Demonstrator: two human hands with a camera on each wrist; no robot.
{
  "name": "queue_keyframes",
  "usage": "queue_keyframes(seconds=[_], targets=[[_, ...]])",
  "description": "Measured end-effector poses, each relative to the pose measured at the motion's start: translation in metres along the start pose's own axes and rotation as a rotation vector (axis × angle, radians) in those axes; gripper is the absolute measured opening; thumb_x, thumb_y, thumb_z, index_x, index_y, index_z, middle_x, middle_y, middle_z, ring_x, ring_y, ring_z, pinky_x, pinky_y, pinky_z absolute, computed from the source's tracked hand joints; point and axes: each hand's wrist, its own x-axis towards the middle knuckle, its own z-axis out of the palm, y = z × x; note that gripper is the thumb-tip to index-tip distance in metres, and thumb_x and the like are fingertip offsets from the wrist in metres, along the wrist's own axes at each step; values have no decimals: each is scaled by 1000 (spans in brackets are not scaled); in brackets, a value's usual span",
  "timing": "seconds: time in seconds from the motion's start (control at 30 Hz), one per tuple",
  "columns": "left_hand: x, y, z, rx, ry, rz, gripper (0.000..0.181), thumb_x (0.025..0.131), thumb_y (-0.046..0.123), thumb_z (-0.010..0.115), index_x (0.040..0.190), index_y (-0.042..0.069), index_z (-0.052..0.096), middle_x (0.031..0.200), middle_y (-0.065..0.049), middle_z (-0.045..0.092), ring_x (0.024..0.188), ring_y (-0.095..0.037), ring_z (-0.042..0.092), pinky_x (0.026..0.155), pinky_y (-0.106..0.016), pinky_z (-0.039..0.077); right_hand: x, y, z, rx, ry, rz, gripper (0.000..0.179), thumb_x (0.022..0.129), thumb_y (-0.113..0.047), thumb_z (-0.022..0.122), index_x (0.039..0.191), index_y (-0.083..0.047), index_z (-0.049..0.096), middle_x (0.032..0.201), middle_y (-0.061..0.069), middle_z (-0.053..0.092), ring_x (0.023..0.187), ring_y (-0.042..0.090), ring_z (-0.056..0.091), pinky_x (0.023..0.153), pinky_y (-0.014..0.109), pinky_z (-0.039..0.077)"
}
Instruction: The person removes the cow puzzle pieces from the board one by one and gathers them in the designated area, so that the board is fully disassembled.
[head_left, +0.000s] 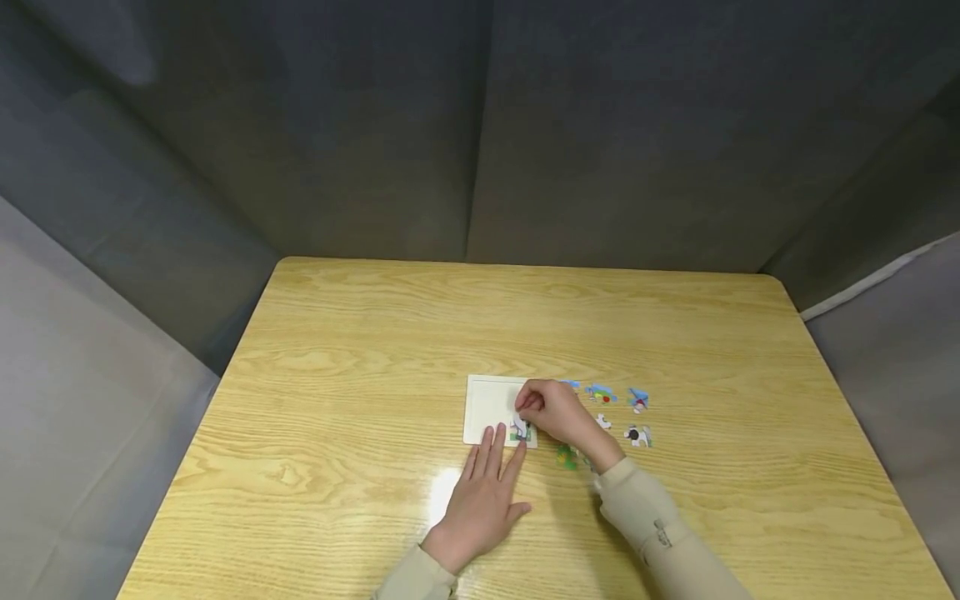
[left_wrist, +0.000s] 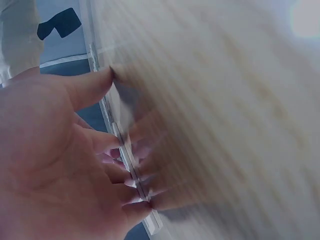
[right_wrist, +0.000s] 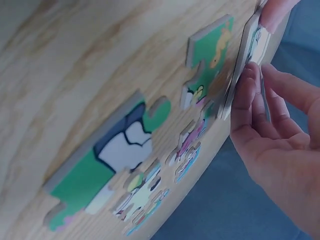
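A white puzzle tray [head_left: 483, 404] lies on the wooden table. In its near right corner is a white, grey and green jigsaw piece [head_left: 519, 428]. My right hand [head_left: 558, 410] reaches over the tray's right side, thumb and fingers curled together, and pinches the jigsaw piece at its upper part; the fingertips partly hide it. My left hand [head_left: 482, 508] lies spread with straight fingers, its fingertips along the near edge of the tray. In the left wrist view these fingers [left_wrist: 115, 172] touch the tray's edge [left_wrist: 127, 162].
Several loose jigsaw pieces lie right of the tray, among them a blue and red one [head_left: 638, 398], a black and white one [head_left: 637, 435] and a green one [head_left: 566, 457]. My right forearm partly covers others. Grey curtains [head_left: 480, 125] surround the table [head_left: 337, 350].
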Motion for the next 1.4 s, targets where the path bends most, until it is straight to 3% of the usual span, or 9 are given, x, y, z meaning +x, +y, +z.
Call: queue_keyframes(seconds=[0.3, 0.57, 0.87, 1.4], targets=[[2, 1, -2, 27, -40, -12, 81, 94, 50, 56, 155, 5, 26, 158, -31, 10, 146, -42, 10, 113, -53, 25, 1, -2, 0, 5, -51, -1, 7, 85, 5, 71, 86, -1, 67, 79, 6, 65, 70, 11, 59, 66, 25, 52], [2, 3, -4, 85, -56, -22, 81, 94, 51, 55, 156, 8, 25, 159, -28, 11, 147, -40, 12, 114, -49, 26, 2, -5, -3, 51, -48, 8, 10, 81, 9, 71, 86, 1, 67, 79, 9, 66, 70, 14, 62, 66, 25, 53], [1, 2, -2, 96, -33, -14, 80, 94, 52, 54, 155, 8, 27, 158, -29, 13, 146, -41, 15, 113, -50, 28, 1, -4, -3, 119, -48, 31, 18, 77, 13, 74, 88, 2, 67, 83, 11, 68, 72, 19, 64, 66, 24, 54], [1, 3, -5, 111, -34, -21, 80, 95, 52, 54, 155, 9, 27, 158, -28, 13, 146, -39, 16, 114, -48, 28, -7, 0, -1, 113, -69, 11, 16, 77, 11, 74, 87, 2, 66, 79, 9, 65, 70, 16, 63, 65, 24, 54]])
